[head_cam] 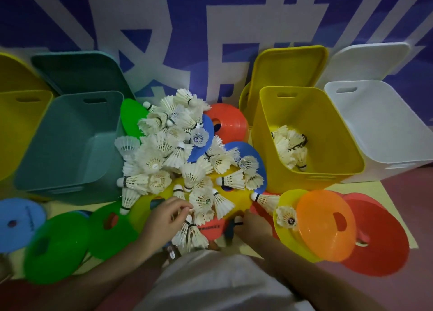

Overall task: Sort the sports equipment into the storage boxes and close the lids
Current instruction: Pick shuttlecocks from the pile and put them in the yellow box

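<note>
Here, your left hand point(167, 213) curls its fingers around feathers at the near edge of the shuttlecock pile point(187, 156), while your right hand point(254, 224) pinches a shuttlecock point(237, 220) by its white cork. To the right, the yellow box point(332, 132) holds a few shuttlecocks, its lid point(288, 67) propped open behind; the teal box point(63, 146) stands left of the pile.

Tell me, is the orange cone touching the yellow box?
Apart. The head view shows the orange cone lying on a yellow cone near the person, with bare mat showing between it and the yellow box farther back.
</note>
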A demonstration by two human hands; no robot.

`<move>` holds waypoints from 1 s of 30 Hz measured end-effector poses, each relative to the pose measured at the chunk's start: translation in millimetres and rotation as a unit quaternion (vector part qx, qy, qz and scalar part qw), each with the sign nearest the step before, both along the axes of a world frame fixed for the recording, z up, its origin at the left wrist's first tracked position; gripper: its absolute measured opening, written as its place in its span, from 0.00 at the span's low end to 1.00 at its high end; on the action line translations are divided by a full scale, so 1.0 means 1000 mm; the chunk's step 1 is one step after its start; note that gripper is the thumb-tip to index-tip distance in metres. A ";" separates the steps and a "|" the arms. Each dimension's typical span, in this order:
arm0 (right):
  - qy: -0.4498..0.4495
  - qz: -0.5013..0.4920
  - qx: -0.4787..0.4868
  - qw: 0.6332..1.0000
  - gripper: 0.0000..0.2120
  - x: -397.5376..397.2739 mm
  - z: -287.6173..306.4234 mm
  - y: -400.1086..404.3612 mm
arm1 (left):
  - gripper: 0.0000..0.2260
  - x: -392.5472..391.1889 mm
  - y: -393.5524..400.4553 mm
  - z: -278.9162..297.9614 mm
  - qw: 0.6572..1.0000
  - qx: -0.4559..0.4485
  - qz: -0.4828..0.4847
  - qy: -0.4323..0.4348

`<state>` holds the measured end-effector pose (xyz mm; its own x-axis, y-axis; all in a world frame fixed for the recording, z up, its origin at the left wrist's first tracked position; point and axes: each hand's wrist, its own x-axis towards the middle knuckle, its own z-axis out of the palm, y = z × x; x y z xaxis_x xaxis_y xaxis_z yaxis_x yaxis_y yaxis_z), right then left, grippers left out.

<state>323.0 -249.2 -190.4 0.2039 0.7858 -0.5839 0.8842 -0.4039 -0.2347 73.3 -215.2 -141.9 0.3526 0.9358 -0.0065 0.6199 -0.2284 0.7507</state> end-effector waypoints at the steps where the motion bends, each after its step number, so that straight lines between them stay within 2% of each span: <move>1: 0.004 -0.017 -0.003 1.000 0.17 -0.003 -0.001 -0.001 | 0.13 -0.005 -0.006 -0.007 1.000 0.008 0.014 0.022; 4: 0.017 -0.044 0.006 0.999 0.19 -0.008 -0.002 -0.001 | 0.15 -0.011 -0.021 -0.015 0.998 0.037 0.018 0.054; 11: 0.062 -0.047 0.026 0.997 0.14 -0.003 -0.004 -0.007 | 0.10 -0.015 -0.033 -0.012 0.996 0.084 -0.014 0.023; 14: 0.080 -0.053 0.033 0.995 0.13 -0.001 -0.006 -0.009 | 0.11 -0.022 -0.035 -0.015 0.993 0.114 -0.028 0.031; 16: 0.089 -0.058 0.039 0.994 0.12 0.000 -0.007 -0.009 | 0.11 -0.027 -0.037 -0.018 0.994 0.107 -0.005 0.032; 18: 0.094 -0.058 0.046 0.993 0.12 0.001 -0.008 -0.009 | 0.11 -0.029 -0.037 -0.018 0.995 0.074 0.057 0.021; 22: 0.098 -0.036 0.071 0.992 0.13 0.000 -0.006 -0.009 | 0.20 -0.018 -0.018 -0.001 0.984 0.001 0.176 0.022; 25: 0.118 -0.042 0.102 0.987 0.16 -0.005 -0.004 -0.009 | 0.33 -0.010 0.005 0.006 0.981 -0.079 0.157 0.087; 30: 0.143 -0.071 0.107 0.981 0.18 -0.010 -0.003 -0.009 | 0.39 -0.002 0.025 0.001 0.974 -0.056 0.105 0.194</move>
<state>312.7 -257.9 -193.7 0.1728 0.8722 -0.4576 0.7085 -0.4328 -0.5574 71.6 -190.5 -140.5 0.1036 0.9728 -0.2070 0.8859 0.0043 0.4639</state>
